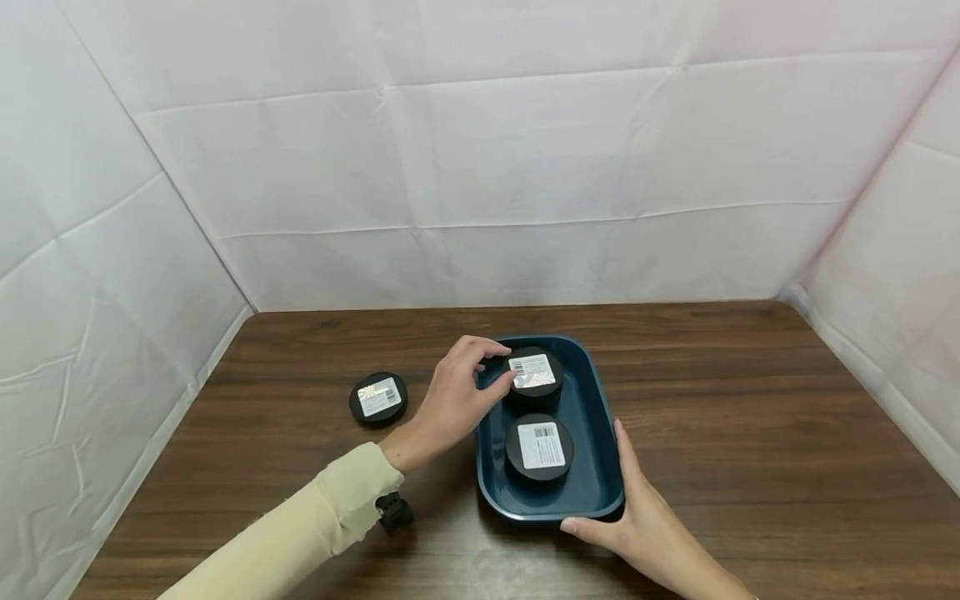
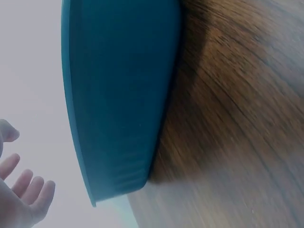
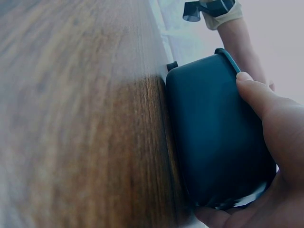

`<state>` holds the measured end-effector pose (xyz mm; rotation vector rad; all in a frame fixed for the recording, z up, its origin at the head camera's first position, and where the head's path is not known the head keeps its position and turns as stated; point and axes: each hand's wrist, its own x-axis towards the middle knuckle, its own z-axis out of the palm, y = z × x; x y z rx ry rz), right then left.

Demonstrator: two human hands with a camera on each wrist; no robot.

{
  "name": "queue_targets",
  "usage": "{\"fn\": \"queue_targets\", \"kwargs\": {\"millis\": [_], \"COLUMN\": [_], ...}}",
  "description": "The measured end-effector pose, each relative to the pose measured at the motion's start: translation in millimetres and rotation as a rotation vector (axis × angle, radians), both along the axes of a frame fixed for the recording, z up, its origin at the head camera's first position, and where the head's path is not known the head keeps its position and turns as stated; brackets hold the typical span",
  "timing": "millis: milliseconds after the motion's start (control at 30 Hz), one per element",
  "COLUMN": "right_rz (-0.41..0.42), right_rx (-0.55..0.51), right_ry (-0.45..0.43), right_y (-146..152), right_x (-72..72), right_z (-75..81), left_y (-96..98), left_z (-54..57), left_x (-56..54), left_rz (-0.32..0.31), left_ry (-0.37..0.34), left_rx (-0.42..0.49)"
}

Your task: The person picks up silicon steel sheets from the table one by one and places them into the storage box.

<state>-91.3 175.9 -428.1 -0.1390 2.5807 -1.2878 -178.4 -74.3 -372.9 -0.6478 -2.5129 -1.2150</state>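
A dark blue tray (image 1: 592, 450) holds two squat black round containers, each with a white label on top. One container (image 1: 557, 387) sits at its far end, the other (image 1: 538, 477) at its near end. My left hand (image 1: 468, 383) is over the tray's left rim, thumb and fingers spread apart at the left edge of the far container. Nothing shows between its fingers in the left wrist view. My right hand (image 1: 645, 512) grips the tray's near right corner, thumb at the near rim and fingers along the right side. A third black container (image 1: 369, 415) lies left of the tray.
The tray stands on a dark brown wooden table (image 1: 750, 417). White sheeting (image 1: 517, 167) hangs behind it and along both sides. A small black device (image 1: 393, 512) is strapped under the left sleeve's cuff.
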Motion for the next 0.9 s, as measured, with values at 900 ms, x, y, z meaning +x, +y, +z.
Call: {"fn": "queue_targets", "kwargs": {"millis": [900], "right_rz": [-0.012], "right_rx": [-0.008], "right_ry": [0.013], "right_y": [-1.3], "right_x": [0.1], "right_z": [-0.6], "left_y": [-34.2], "left_z": [-9.4], "left_x": [15.3], "left_rz": [0.131], "left_ry": [0.040], "left_rx": [-0.035]}}
